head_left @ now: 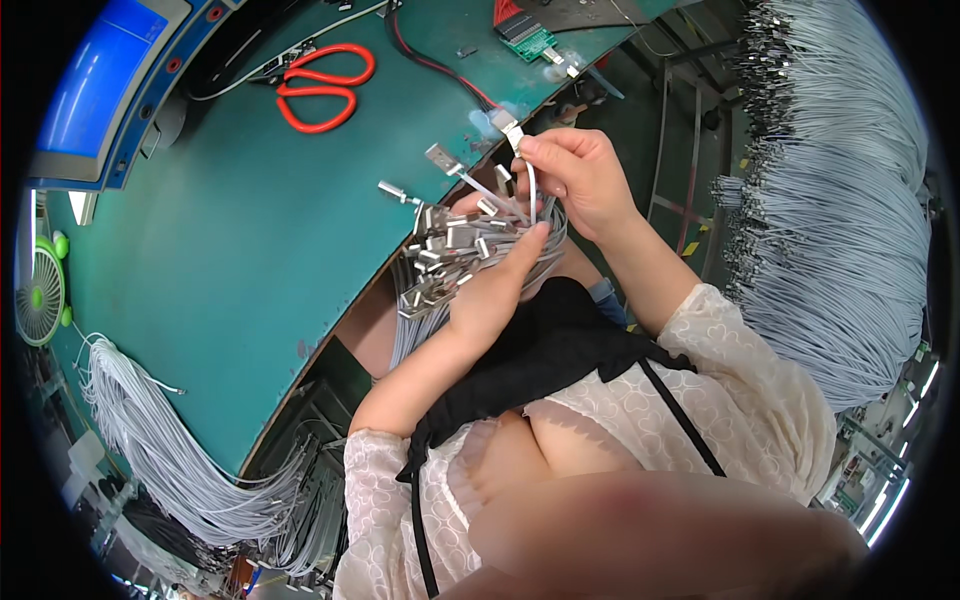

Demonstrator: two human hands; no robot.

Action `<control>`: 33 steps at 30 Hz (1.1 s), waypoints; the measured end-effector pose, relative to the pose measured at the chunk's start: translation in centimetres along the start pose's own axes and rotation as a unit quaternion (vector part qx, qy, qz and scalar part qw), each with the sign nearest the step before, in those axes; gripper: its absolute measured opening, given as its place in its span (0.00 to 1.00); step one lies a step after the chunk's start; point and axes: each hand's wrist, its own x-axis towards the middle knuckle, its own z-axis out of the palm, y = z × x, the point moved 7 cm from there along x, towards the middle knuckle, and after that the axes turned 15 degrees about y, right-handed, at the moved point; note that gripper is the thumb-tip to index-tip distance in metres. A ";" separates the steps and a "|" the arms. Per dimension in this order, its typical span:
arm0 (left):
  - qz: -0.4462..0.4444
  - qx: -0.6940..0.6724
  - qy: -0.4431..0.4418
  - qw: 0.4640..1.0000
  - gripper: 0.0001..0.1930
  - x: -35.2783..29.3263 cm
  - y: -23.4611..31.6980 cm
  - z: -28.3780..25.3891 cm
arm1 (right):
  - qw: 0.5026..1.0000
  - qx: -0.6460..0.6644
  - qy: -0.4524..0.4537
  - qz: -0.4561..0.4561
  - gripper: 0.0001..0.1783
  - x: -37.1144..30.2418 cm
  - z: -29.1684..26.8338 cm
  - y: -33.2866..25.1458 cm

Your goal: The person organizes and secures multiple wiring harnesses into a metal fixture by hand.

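My left hand (500, 285) is wrapped round a thick bundle of grey USB cables (450, 250), whose metal plugs fan out over the bench edge. Two plugs stick out farther than the others, toward the bench. Between the thumb and fingers of my right hand (585, 180) is one USB cable (515, 136), pinched just behind its plug. That plug points at a small whitish fixture (482, 124) on the bench edge, where a red and black wire pair ends. Whether the plug touches the fixture, I cannot tell.
Red-handled scissors (322, 88) lie on the green bench (230, 260). Beyond are a green circuit board (528, 40) and a blue-screened device (100, 85). A small green fan (42, 290) stands left. Grey cables (170, 450) drape over the near-left edge; a large cable stack (830, 220) rises at right.
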 end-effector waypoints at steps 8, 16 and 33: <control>-0.104 -0.079 0.014 0.991 0.10 -0.6 -0.6 -0.2 | 0.989 0.051 -0.091 0.105 0.09 0.3 0.2 1.5; -0.008 -0.017 0.054 0.998 0.08 0.4 0.3 -0.2 | 0.994 0.078 -0.033 0.068 0.08 1.4 -0.6 1.0; 0.024 0.054 -0.029 0.998 0.08 -0.4 0.6 0.1 | 0.998 -0.024 -0.024 0.062 0.08 -0.9 1.6 1.4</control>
